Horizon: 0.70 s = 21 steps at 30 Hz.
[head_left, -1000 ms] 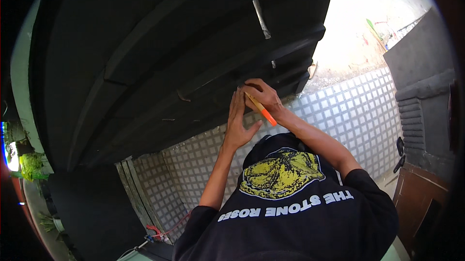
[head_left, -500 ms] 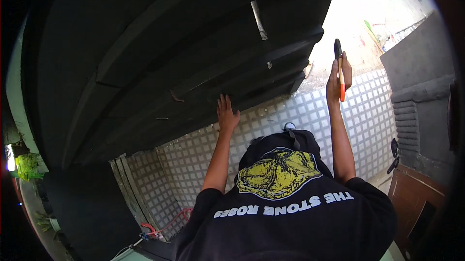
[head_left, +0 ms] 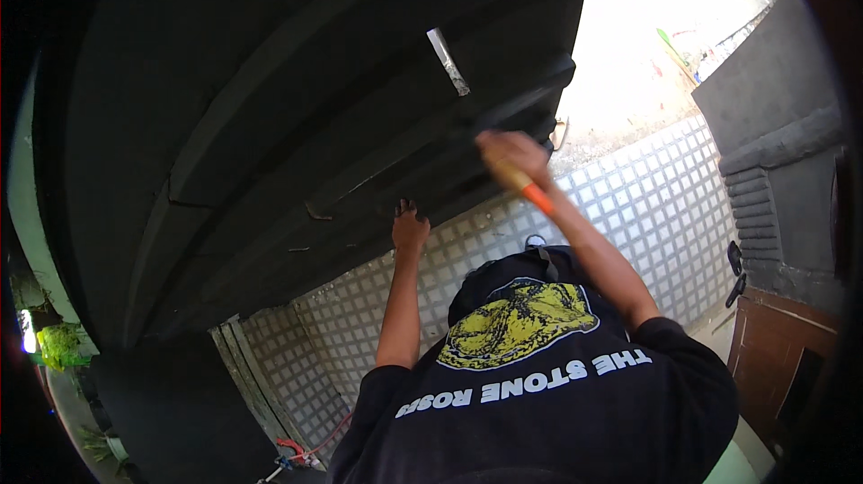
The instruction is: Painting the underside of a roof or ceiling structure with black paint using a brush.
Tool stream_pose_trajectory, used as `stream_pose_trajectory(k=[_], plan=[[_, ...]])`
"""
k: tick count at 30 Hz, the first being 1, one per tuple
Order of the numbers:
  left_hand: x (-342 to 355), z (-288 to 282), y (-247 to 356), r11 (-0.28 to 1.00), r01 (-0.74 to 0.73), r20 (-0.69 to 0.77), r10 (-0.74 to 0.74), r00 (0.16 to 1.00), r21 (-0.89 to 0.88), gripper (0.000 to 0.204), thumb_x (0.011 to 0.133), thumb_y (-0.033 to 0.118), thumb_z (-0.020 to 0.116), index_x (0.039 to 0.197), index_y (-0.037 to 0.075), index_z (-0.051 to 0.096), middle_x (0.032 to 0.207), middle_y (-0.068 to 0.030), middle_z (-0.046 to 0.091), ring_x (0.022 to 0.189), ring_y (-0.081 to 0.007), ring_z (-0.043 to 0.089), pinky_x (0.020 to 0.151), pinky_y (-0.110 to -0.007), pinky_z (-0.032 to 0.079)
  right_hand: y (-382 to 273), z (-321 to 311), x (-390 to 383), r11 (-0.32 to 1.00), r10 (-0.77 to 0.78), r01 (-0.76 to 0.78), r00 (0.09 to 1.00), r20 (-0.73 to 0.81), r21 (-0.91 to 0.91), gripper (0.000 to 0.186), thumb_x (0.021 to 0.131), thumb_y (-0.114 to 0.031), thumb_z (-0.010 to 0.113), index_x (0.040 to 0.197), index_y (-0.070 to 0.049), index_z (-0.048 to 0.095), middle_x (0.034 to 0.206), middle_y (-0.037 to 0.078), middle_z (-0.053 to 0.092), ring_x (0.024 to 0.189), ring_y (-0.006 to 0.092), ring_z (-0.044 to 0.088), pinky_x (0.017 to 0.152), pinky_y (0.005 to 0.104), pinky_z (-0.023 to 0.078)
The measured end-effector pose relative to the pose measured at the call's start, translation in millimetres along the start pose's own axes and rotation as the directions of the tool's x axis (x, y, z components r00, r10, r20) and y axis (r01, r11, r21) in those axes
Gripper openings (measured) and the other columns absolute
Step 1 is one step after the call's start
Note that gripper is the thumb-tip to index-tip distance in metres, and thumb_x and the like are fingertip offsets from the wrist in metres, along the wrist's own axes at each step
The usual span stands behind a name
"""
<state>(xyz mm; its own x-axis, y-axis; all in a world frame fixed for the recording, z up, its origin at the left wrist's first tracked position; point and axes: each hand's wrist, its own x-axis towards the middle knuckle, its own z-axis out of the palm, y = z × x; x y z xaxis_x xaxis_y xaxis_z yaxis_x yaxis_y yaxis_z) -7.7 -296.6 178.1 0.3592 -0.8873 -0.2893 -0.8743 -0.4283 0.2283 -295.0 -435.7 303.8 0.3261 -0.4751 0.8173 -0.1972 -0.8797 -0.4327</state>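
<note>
Greenery (head_left: 59, 346) shows at the far left, beside the edge of a large, dark ridged panel (head_left: 342, 151) that fills much of the upper view. Lower down, a red hose (head_left: 337, 430) runs near the foot of the panel. The left hand (head_left: 410, 228) is at the panel's lower part, its fingers foreshortened against the dark surface; whether they grip anything, I cannot tell. Above and to the right, a pale streak (head_left: 447, 62) slants across the panel. Next comes the right hand (head_left: 514, 160), blurred, clenched around the handle of a brush (head_left: 538, 199) near the panel's right side. The handle is tan with an orange end pointing back toward the forearm; its head is lost in blur. Below is the person's black shirt (head_left: 503, 435) with a yellow design. Farther right lie a tiled floor (head_left: 647, 205) and a brown wooden piece (head_left: 778, 358).
</note>
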Motion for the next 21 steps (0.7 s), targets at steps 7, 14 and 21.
stream_pose_trajectory(k=[7,14,21], plan=[[-2,8,-6,0.999,-0.025,-0.053,0.027,0.998,0.043,0.064,0.089,0.034,0.064,0.144,0.003,0.051,0.156,-0.0209,0.039,0.141,-0.0389,0.042,0.11,-0.045,0.047,37,-95,5,0.815,0.368,-0.563,0.686,-0.628,-0.138,0.029,0.097,-0.002,0.06,0.124,0.006,0.066,0.094,0.013,0.071,0.08,0.0185,0.067,0.068,0.0329,0.053],[2,-4,14,0.995,0.047,0.022,-0.049,0.999,0.085,0.071,0.089,0.04,0.064,0.144,-0.002,0.049,0.158,-0.0221,0.036,0.142,-0.0423,0.039,0.11,-0.047,0.046,-14,-22,-5,0.996,0.066,-0.07,0.994,-0.087,-0.05,0.035,0.084,-0.002,0.071,0.118,0.001,0.069,0.112,0.015,0.072,0.09,0.0282,0.071,0.078,0.0353,0.059],[-8,-3,16,0.997,0.06,0.007,-0.06,0.998,0.041,0.07,0.089,0.035,0.064,0.146,-0.001,0.046,0.158,-0.0204,0.037,0.143,-0.0414,0.039,0.11,-0.047,0.047,27,-65,8,0.973,0.105,-0.128,0.987,-0.124,-0.192,0.031,0.079,0.004,0.073,0.11,0.001,0.071,0.106,0.014,0.074,0.091,0.0297,0.071,0.078,0.0373,0.057]])
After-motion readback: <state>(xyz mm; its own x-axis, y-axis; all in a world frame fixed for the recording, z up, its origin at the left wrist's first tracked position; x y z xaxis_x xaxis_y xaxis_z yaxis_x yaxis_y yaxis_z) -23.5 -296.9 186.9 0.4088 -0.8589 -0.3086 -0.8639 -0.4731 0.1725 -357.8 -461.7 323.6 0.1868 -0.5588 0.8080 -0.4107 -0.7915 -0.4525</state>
